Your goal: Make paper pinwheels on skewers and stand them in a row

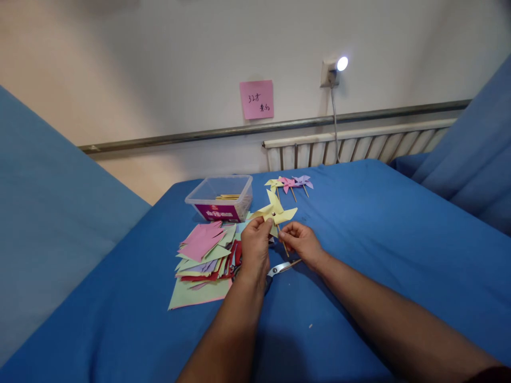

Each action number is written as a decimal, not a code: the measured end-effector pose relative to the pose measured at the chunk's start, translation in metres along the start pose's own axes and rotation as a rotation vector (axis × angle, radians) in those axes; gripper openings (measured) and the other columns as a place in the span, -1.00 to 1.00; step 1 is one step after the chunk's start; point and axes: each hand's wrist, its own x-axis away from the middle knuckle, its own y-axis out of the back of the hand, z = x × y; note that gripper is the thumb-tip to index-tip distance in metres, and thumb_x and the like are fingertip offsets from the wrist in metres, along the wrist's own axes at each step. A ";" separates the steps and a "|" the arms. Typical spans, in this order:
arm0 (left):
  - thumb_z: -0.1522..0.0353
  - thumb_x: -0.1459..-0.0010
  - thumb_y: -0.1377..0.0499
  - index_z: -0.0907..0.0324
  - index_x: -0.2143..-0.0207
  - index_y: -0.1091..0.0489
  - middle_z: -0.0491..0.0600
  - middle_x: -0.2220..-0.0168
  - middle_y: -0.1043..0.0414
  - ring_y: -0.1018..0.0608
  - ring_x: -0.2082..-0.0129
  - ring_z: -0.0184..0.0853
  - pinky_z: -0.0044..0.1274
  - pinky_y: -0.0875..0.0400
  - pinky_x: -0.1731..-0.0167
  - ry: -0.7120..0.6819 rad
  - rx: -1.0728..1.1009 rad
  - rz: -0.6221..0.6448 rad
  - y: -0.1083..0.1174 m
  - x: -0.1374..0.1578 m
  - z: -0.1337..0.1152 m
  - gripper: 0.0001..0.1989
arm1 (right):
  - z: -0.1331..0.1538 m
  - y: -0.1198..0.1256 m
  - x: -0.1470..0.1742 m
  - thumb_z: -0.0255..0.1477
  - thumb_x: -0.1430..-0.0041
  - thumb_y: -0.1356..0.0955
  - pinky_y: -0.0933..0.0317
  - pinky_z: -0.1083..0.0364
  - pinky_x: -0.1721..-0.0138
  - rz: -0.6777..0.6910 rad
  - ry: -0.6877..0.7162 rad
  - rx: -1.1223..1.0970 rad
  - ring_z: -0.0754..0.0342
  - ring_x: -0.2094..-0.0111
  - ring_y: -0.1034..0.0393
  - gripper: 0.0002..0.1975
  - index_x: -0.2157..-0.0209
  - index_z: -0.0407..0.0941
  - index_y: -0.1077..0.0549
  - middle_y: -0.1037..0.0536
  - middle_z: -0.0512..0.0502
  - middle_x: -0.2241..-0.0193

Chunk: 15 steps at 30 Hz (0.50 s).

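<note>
Over the blue worktop [371, 244], before a pale wall [179, 69], a yellow pinwheel [286, 215] sits between the hands, the left hand [255, 244] with fingers pinched on its paper near the hub [273, 214] and the right hand [306, 246] with fingers together on the stick [286, 250], which slants from hub down rightward, its free end nearer the right hand. The wall's pink note [256, 100] reads "32" plus unclear handwriting; the tub [243, 205] has a purple label [217, 213], its white characters too blurred to read.
</note>
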 end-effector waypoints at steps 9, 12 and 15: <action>0.28 0.20 -0.34 0.25 0.46 -0.43 -0.12 0.56 -0.41 -0.41 0.55 -0.45 -0.63 -0.24 0.51 -0.053 -0.084 -0.033 -0.004 0.004 -0.005 -0.74 | -0.002 0.000 -0.001 -0.13 0.22 -0.48 -0.04 0.22 0.67 -0.006 0.033 0.031 0.25 0.72 -0.14 -0.62 0.54 -0.11 -0.35 -0.39 0.13 0.71; 0.27 0.20 -0.35 0.26 0.43 -0.45 -0.09 0.49 -0.47 -0.46 0.49 -0.41 -0.61 -0.29 0.44 -0.074 -0.066 -0.016 -0.003 0.003 -0.004 -0.72 | -0.003 -0.001 -0.001 -0.14 0.20 -0.48 -0.04 0.22 0.67 -0.002 0.043 0.035 0.26 0.72 -0.14 -0.63 0.54 -0.11 -0.34 -0.38 0.13 0.71; 0.26 0.20 -0.36 0.27 0.40 -0.47 -0.06 0.44 -0.50 -0.48 0.47 -0.41 -0.58 -0.32 0.40 -0.057 -0.029 -0.031 -0.001 0.000 -0.001 -0.69 | -0.004 -0.001 0.000 -0.14 0.18 -0.47 -0.05 0.22 0.69 0.005 0.048 0.054 0.25 0.72 -0.14 -0.64 0.53 -0.11 -0.35 -0.39 0.12 0.71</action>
